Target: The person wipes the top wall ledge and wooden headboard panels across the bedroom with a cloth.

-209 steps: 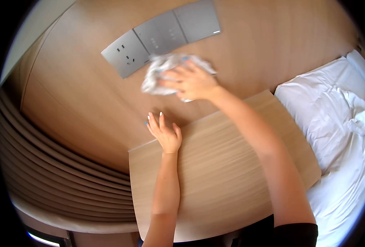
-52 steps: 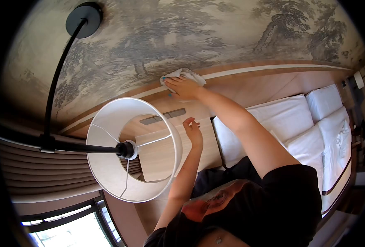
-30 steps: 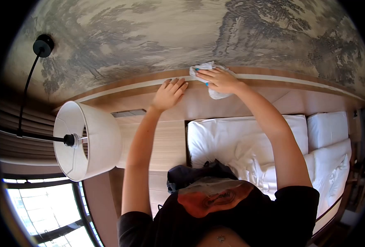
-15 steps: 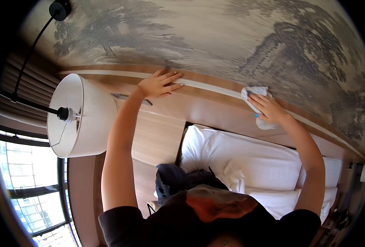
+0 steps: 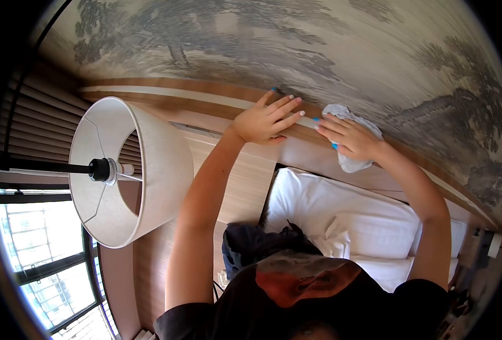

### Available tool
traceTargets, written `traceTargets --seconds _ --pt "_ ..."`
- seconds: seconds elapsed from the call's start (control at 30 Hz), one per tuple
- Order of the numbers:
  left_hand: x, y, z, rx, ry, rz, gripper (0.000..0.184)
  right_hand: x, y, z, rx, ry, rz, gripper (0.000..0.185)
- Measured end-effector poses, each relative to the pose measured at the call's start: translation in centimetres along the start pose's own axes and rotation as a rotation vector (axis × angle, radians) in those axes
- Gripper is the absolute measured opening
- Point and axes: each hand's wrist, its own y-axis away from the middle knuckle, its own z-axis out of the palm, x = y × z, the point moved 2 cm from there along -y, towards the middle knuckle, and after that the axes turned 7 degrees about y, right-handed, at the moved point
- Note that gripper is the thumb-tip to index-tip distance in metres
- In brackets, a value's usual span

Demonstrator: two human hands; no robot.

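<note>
My right hand (image 5: pixel 353 139) presses a crumpled white cloth (image 5: pixel 355 164) onto the top ledge of the wooden headboard panel, its fingers spread over the cloth. Left of it, my left hand (image 5: pixel 267 120) rests on the same ledge (image 5: pixel 191 93) with fingers apart and nothing held. A pale strip runs along the ledge under both hands. Directly above the ledge is the wall (image 5: pixel 251 39) with a grey tree pattern. A small gap separates the fingertips of my left hand from the cloth.
A white lampshade (image 5: pixel 166 164) on a black arm hangs at the left, near my left forearm. Below are a wooden bedside top (image 5: pixel 242 178), a bed with white bedding (image 5: pixel 370 224) and a dark bag (image 5: pixel 242 246). Curtains (image 5: pixel 44 122) and a window (image 5: pixel 41 235) lie far left.
Since the earliest frame the cloth has gone from the panel near the sockets up to the ledge, then rightward along it. Lately my left hand has moved right along the ledge, nearer the cloth.
</note>
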Motion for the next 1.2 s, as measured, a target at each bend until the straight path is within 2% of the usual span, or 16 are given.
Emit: traceTargets --seconds 0.1,0.2,0.3,0.5,0.6,0.63,0.67,0.77,0.83,1.03,1.2 --pt "-0.2 0.2 0.0 0.032 0.04 0.01 0.081 -1.3 -4.1 -0.6 0.086 0.01 -0.02 0.065" --pt "-0.3 0.4 -0.4 0.112 0.069 0.009 0.082 -1.1 -8.9 1.5 0.223 0.201 -0.107 0.059" --pt "-0.2 0.5 -0.7 0.116 -0.054 0.009 0.075 -3.0 -14.1 -0.2 -0.022 -0.204 0.221 0.054" --pt "-0.7 0.9 0.3 0.223 -0.097 0.046 0.058 -4.8 -14.7 -1.9 0.224 -0.349 0.185 0.054" --pt "-0.8 0.6 0.2 0.195 -0.127 0.05 0.058 -4.4 -14.0 -0.9 0.178 -0.197 0.276 0.054" --pt "-0.6 0.6 0.4 0.182 -0.123 0.037 0.059 -5.0 -13.4 -1.3 0.155 -0.152 0.308 0.054" --pt "-0.5 0.6 0.3 0.183 -0.076 0.034 0.062 -5.0 -12.6 -1.6 -0.018 -0.19 0.389 0.053" --pt "-0.3 0.2 0.0 0.177 -0.006 0.014 0.071 -3.6 -8.8 2.0 0.382 0.142 0.255 0.052" --pt "-0.4 0.2 0.2 0.143 -0.051 0.005 0.079 -3.3 -6.2 2.0 0.329 0.063 0.293 0.053" --pt "0.6 -0.7 0.2 -0.007 -0.128 0.062 0.075 -1.6 5.0 2.8 0.287 0.152 0.411 0.053" --pt "5.3 -5.7 0.8 -0.184 -0.113 0.22 0.058 0.3 13.3 3.4 0.263 0.125 0.484 0.054"
